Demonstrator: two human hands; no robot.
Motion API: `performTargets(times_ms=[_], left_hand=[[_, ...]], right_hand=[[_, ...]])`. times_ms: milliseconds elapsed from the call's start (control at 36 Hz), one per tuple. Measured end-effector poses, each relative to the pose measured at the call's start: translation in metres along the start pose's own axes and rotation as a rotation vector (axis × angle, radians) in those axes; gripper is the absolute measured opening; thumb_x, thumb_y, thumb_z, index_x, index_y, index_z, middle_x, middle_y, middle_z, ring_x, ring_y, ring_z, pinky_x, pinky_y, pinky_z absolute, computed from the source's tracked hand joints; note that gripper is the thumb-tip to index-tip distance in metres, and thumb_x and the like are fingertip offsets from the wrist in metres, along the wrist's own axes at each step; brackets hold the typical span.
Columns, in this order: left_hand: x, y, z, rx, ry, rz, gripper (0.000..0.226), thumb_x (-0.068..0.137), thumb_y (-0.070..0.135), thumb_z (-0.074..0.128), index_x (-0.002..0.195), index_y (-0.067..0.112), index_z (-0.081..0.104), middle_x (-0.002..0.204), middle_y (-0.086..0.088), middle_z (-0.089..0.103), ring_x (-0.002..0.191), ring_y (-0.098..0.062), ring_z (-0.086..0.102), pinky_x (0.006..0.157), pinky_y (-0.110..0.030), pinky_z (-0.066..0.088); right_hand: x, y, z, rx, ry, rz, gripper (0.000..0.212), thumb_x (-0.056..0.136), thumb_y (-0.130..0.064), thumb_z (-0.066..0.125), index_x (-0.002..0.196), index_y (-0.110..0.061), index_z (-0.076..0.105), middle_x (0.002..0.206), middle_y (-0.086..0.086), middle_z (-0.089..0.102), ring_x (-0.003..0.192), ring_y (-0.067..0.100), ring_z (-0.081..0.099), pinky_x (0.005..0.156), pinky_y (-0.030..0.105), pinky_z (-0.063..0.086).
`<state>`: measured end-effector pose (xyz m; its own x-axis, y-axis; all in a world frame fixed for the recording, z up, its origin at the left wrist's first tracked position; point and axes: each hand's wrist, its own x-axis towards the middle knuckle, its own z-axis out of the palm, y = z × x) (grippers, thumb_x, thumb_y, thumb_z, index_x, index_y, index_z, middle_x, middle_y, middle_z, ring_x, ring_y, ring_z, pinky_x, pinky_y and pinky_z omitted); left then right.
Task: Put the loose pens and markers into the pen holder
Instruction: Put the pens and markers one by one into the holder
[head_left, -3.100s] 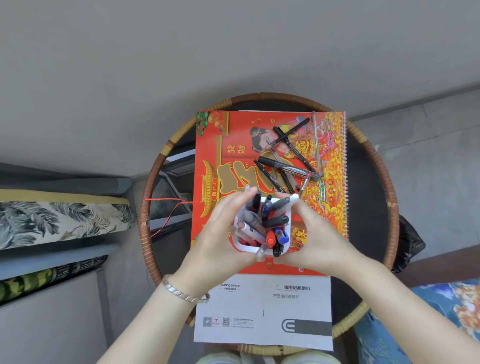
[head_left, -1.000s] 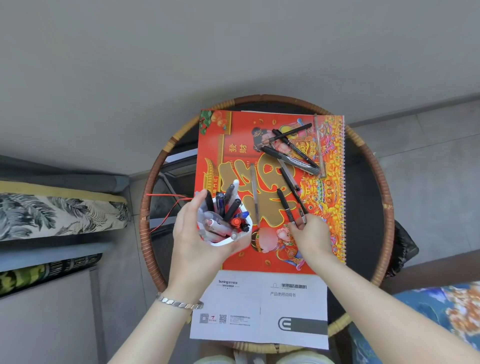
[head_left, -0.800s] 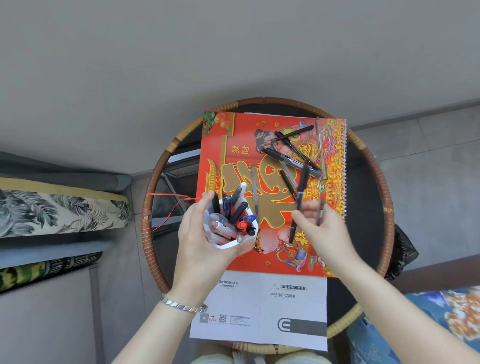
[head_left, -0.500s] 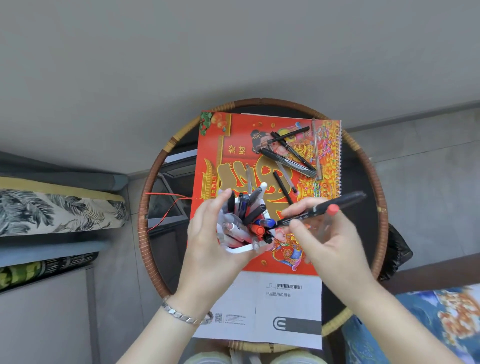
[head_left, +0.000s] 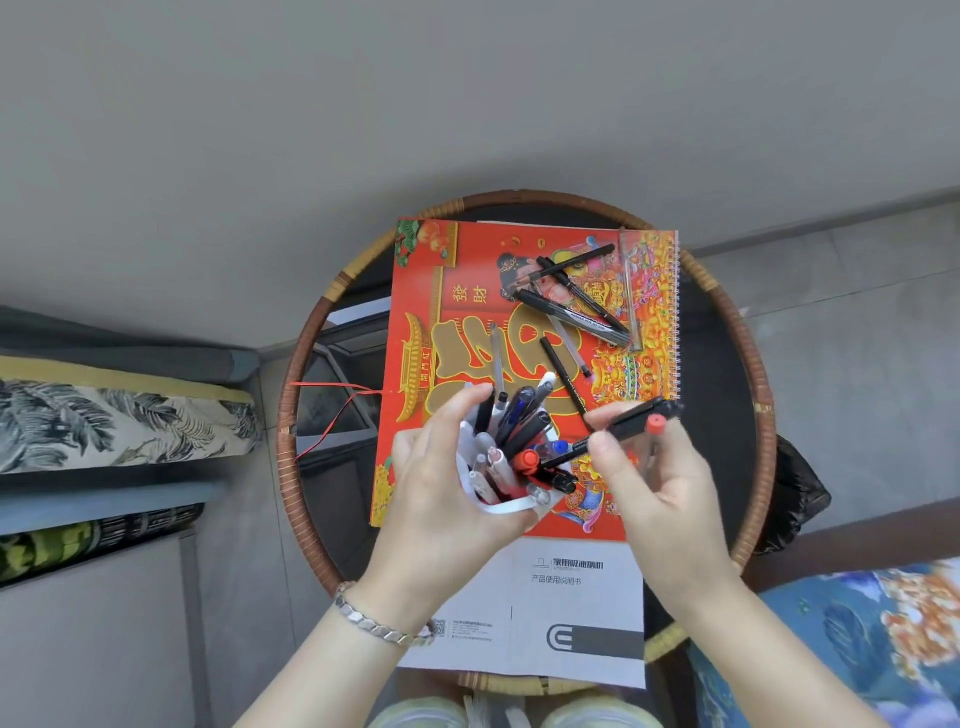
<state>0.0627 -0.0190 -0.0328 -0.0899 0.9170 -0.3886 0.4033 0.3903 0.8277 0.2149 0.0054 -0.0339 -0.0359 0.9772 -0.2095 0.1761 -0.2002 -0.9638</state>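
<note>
My left hand grips a white pen holder lifted above the table, crammed with several pens and markers. My right hand pinches a black pen with a red end plus a clear pen, their tips pointing into the holder's mouth. Loose pens lie crossed on the far right of a red calendar. One black pen and a clear pen lie nearer the middle.
The calendar rests on a round dark table with a rattan rim. A white instruction sheet lies at the near edge. A leaf-print cushion is at left, blue floral fabric at lower right.
My right hand picked pens off the calendar and carried them left to the holder's mouth. My left hand lifted the holder and shifted it slightly right to meet them.
</note>
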Motion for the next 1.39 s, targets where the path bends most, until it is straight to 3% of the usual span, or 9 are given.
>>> performTargets(times_ms=[83,194,278,389,639,750,972,1139,1389], left_hand=[[0.0,0.002,0.003,-0.011,0.0,-0.001,0.086,0.058,0.017,0.084,0.106,0.063,0.028,0.096,0.032,0.032,0.11,-0.008,0.034,0.083,-0.009,0.038],[0.0,0.006,0.002,-0.017,-0.008,-0.029,0.088,0.058,0.017,0.083,0.102,0.068,0.027,0.098,0.032,0.029,0.114,-0.013,0.038,0.092,-0.033,0.049],[0.0,0.009,0.004,-0.019,0.026,-0.02,0.086,0.057,0.022,0.086,0.101,0.068,0.028,0.099,0.033,0.031,0.112,-0.006,0.034,0.089,-0.022,0.045],[0.001,0.014,0.006,-0.04,0.103,-0.024,0.082,0.054,0.022,0.085,0.1,0.065,0.032,0.096,0.033,0.034,0.109,-0.003,0.034,0.081,-0.009,0.036],[0.002,0.016,0.006,-0.091,0.105,-0.062,0.081,0.056,0.021,0.085,0.102,0.061,0.032,0.091,0.031,0.037,0.111,-0.007,0.036,0.075,-0.006,0.036],[0.004,0.014,0.001,-0.095,0.117,-0.078,0.083,0.055,0.017,0.083,0.1,0.062,0.031,0.091,0.032,0.034,0.114,-0.009,0.033,0.074,-0.005,0.035],[0.002,0.01,-0.003,-0.125,0.104,-0.137,0.081,0.059,0.009,0.083,0.1,0.058,0.033,0.088,0.028,0.035,0.117,-0.01,0.033,0.065,-0.004,0.038],[-0.001,0.008,-0.003,-0.144,0.085,-0.156,0.084,0.057,0.016,0.085,0.112,0.051,0.032,0.087,0.029,0.035,0.115,-0.007,0.032,0.065,-0.001,0.035],[0.002,-0.004,-0.001,-0.069,0.077,-0.133,0.087,0.055,0.025,0.086,0.11,0.059,0.029,0.094,0.034,0.025,0.124,-0.016,0.035,0.075,-0.014,0.034]], right_hand=[[0.004,-0.004,-0.004,-0.007,0.128,-0.072,0.017,0.083,-0.025,0.062,0.085,-0.042,0.06,0.083,-0.015,0.066,0.073,0.001,0.059,0.067,0.01,0.046],[0.005,-0.008,-0.008,-0.045,0.226,-0.154,0.05,0.081,-0.012,0.069,0.1,-0.053,0.047,0.086,-0.001,0.07,0.063,0.032,0.06,0.053,0.035,0.047],[0.003,-0.004,-0.01,-0.076,0.202,-0.265,0.033,0.083,-0.022,0.067,0.102,-0.047,0.056,0.091,-0.022,0.071,0.074,0.004,0.066,0.059,0.009,0.046],[-0.007,0.013,-0.007,-0.332,0.117,-0.413,0.028,0.093,-0.031,0.051,0.106,-0.013,0.067,0.103,-0.006,0.062,0.089,0.009,0.06,0.075,0.02,0.05],[0.001,0.005,-0.007,0.025,-0.194,0.182,0.04,0.074,-0.02,0.051,0.108,-0.038,0.059,0.084,-0.003,0.041,0.066,-0.003,0.048,0.057,0.014,0.045],[0.016,0.009,-0.019,0.347,-0.085,0.569,0.047,0.085,0.015,0.035,0.126,-0.005,0.046,0.078,0.004,0.044,0.069,0.011,0.049,0.06,0.024,0.04],[0.018,0.011,-0.045,0.388,-0.037,0.639,0.022,0.095,-0.011,0.043,0.113,-0.011,0.057,0.065,0.005,0.067,0.068,0.018,0.072,0.06,0.028,0.06],[0.017,0.005,-0.049,-0.029,-0.236,0.669,0.028,0.098,-0.014,0.038,0.107,-0.013,0.065,0.052,-0.004,0.029,0.034,0.004,0.022,0.033,0.015,0.019],[0.016,-0.044,-0.061,-0.655,-0.373,0.173,0.028,0.068,-0.022,0.079,0.068,-0.047,0.067,0.072,-0.021,0.072,0.071,-0.004,0.065,0.072,0.026,0.054]])
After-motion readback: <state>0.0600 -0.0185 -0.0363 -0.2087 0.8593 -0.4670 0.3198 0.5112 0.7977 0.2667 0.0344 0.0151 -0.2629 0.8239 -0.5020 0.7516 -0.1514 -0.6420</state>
